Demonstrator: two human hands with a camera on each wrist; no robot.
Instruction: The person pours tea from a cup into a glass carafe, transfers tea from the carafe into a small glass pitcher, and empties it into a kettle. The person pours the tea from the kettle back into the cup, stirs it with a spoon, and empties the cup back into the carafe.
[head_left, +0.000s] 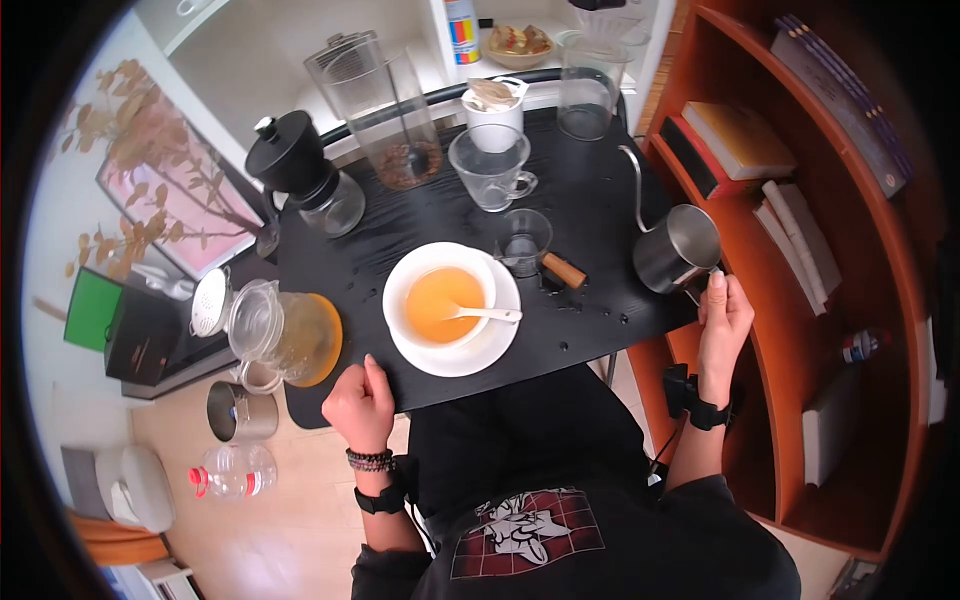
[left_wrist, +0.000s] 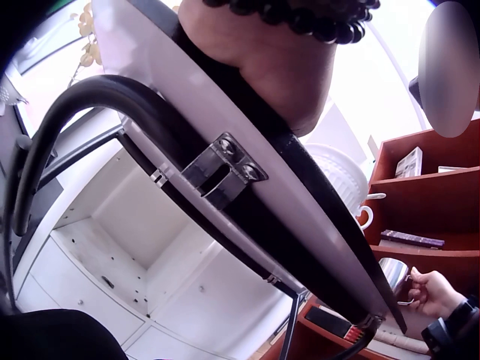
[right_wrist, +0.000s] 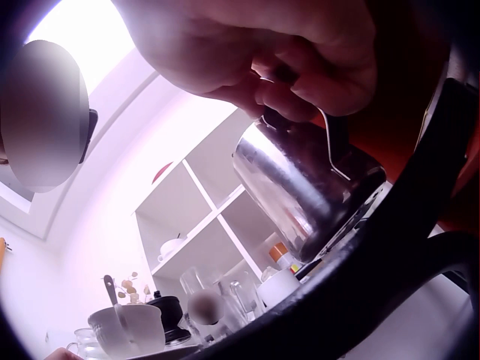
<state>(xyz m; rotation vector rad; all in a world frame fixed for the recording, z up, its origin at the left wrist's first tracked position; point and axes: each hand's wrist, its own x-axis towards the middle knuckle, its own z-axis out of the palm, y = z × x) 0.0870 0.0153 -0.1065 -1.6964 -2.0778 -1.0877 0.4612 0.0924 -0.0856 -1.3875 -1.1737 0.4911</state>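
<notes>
My right hand (head_left: 726, 315) grips the handle of a steel gooseneck kettle (head_left: 658, 258) at the table's right edge. In the right wrist view, the fingers (right_wrist: 281, 94) curl round the handle above the kettle's body (right_wrist: 289, 184). My left hand (head_left: 362, 405) rests on the table's near edge, fingers curled and holding nothing. In the left wrist view, the left hand (left_wrist: 262, 64) shows only its heel, above the tabletop's edge. Between the hands, a white bowl (head_left: 399, 318) of orange liquid stands on a white plate (head_left: 448, 366), with a white spoon (head_left: 490, 313) in it.
A glass pitcher (head_left: 305, 340) of yellowish liquid stands left. Behind the bowl are a black grinder (head_left: 287, 155), a glass cup (head_left: 487, 175), a white cup (head_left: 494, 130) and a small glass (head_left: 523, 240) with a wooden handle (head_left: 565, 271). A brown bookshelf (head_left: 745, 200) borders the right side.
</notes>
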